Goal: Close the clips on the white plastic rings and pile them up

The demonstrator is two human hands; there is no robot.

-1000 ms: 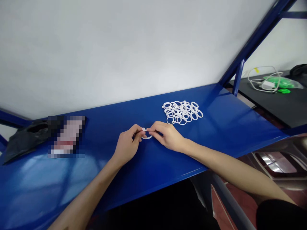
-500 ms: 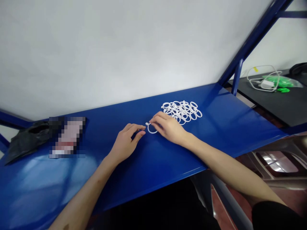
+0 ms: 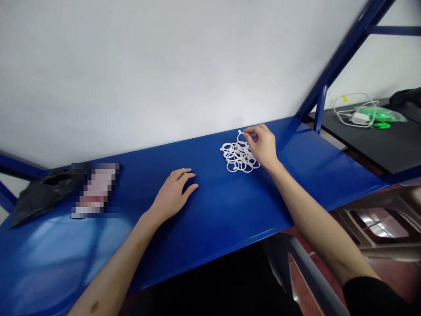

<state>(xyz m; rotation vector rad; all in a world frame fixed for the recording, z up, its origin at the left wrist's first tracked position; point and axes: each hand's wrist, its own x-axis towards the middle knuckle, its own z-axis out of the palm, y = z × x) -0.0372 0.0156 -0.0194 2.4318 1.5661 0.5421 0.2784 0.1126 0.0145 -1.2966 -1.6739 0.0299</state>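
A heap of several white plastic rings (image 3: 237, 156) lies on the blue metal shelf (image 3: 213, 206). My right hand (image 3: 262, 145) hovers over the heap's right and far side, thumb and fingers pinched on one white ring (image 3: 241, 132) at the heap's far edge. My left hand (image 3: 173, 193) rests on the shelf to the left of the heap, fingers loosely stretched forward and holding nothing.
A black bag (image 3: 39, 193) and a blurred-out flat item (image 3: 95, 189) lie at the shelf's left end. A blue diagonal strut (image 3: 332, 66) rises at the right. Beyond it a dark table (image 3: 388, 145) carries a white cable and charger (image 3: 357, 115) and green plastic (image 3: 378, 115). A white wall stands behind.
My left hand let go of the ring and settled flat on the shelf. My right hand carried the ring right and away, to the far side of the heap.
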